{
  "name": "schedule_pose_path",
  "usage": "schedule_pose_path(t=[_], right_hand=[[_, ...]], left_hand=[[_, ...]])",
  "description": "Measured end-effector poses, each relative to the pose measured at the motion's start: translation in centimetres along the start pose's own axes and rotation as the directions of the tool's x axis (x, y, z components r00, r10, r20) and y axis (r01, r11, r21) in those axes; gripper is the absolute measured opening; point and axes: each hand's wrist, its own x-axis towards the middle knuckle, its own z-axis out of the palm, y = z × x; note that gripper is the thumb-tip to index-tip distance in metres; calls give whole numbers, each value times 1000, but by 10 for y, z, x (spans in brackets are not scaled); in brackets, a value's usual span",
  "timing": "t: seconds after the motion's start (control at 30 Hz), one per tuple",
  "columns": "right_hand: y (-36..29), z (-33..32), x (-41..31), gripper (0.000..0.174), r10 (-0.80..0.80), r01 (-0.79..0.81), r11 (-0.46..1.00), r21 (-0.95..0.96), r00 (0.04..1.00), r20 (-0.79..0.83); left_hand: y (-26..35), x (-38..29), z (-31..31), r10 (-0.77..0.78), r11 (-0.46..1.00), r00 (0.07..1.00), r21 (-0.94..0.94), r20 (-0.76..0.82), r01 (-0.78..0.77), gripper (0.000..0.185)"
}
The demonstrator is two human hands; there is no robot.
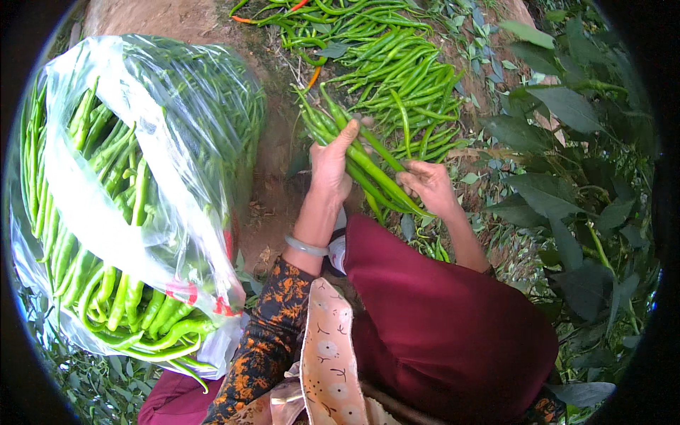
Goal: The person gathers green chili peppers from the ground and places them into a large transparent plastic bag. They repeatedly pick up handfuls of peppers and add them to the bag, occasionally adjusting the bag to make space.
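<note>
My left hand (330, 166) grips a bunch of long green chili peppers (362, 158), its thumb lying across the top. The bunch slants from upper left to lower right in front of my knee. At its right side, my right hand (431, 188) has its fingertips pinched on the lower end of one green chili pepper (383, 150). Beyond both hands, a heap of loose green chili peppers (409, 69) lies on the ground, mostly side by side.
A large clear plastic bag (101, 212) packed with green chili peppers (141, 191) stands on the left, its mouth partly open. Leafy plants (574, 212) crowd the right side. An orange-red pepper (314, 77) lies by the heap on bare soil (159, 16). Fallen leaves litter the ground.
</note>
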Motion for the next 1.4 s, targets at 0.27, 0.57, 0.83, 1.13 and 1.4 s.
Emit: schedule_pose_path(t=[0.27,0.57,0.83,1.13,1.4], right_hand=[[-9,4,6,11,-113,119,983,-143,992,46],[7,-57,38,20,-16,5,973,-229,999,-47],[37,-40,89,29,221,-261,961,-96,927,-303],[10,-34,109,31,-39,-23,981,-193,950,-311],[57,-118,111,36,183,-202,978,47,732,-656]], left_hand=[[-3,16,-21,59,992,990,-100,-130,-72,21],[-15,6,-18,-47,968,970,-252,-239,-15,26],[-14,8,-44,-28,989,966,-146,-257,-10,26],[-17,1,-51,-62,983,960,-181,-273,12,27],[-17,10,-55,-114,984,898,-171,-425,44,26]])
